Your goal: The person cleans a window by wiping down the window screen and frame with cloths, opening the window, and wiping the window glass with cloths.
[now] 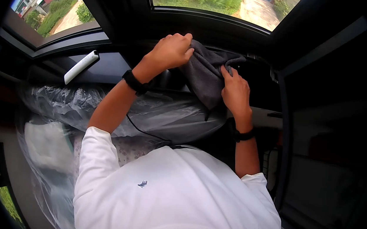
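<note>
A dark grey cloth (204,72) hangs in loose folds between my two hands, below the front window. My left hand (170,51) is closed on its upper left corner, the fingers curled into a fist. On the cloth's right side my right hand (236,91) pinches the fabric between thumb and fingers. The lower end of the cloth droops to a point above clear plastic sheeting. Dark bands are on both wrists. Whatever lies behind the cloth is hidden.
A white, bar-shaped object (81,67) rests on a dark glossy surface at the left. Crumpled clear plastic sheeting (67,100) covers things below, and a thin black cable (142,131) crosses it. Window frames (209,17) border the far side; a dark upright panel (335,127) stands at right.
</note>
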The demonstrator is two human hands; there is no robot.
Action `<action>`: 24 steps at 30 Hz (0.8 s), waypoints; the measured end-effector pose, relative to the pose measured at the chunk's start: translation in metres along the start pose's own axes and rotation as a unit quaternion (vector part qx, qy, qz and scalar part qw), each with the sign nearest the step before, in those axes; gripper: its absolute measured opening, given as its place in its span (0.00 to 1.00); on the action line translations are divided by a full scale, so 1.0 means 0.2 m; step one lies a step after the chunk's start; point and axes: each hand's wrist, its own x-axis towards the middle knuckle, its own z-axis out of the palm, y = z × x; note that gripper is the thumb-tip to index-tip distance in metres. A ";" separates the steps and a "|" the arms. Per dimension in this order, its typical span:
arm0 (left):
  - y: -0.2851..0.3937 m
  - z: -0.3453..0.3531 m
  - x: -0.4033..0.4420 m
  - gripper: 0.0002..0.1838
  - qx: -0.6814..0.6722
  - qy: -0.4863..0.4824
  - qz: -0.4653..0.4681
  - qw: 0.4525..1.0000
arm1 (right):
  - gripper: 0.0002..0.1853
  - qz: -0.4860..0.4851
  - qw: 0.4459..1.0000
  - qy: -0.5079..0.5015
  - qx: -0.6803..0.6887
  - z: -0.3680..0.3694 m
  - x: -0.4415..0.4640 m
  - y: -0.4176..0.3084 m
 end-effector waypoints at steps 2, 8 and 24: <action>-0.01 -0.01 0.01 0.14 -0.033 0.076 0.010 0.997 | 0.27 -0.012 1.000 -0.005 0.000 -0.04 0.07 0.02; 0.10 0.12 0.13 0.10 -0.073 0.162 0.157 0.971 | 0.18 -0.025 0.980 0.105 -0.169 -0.08 0.30 0.09; 0.20 0.29 0.19 0.35 0.036 0.033 0.221 0.974 | 0.17 -0.012 0.988 0.102 -0.112 0.02 0.29 0.19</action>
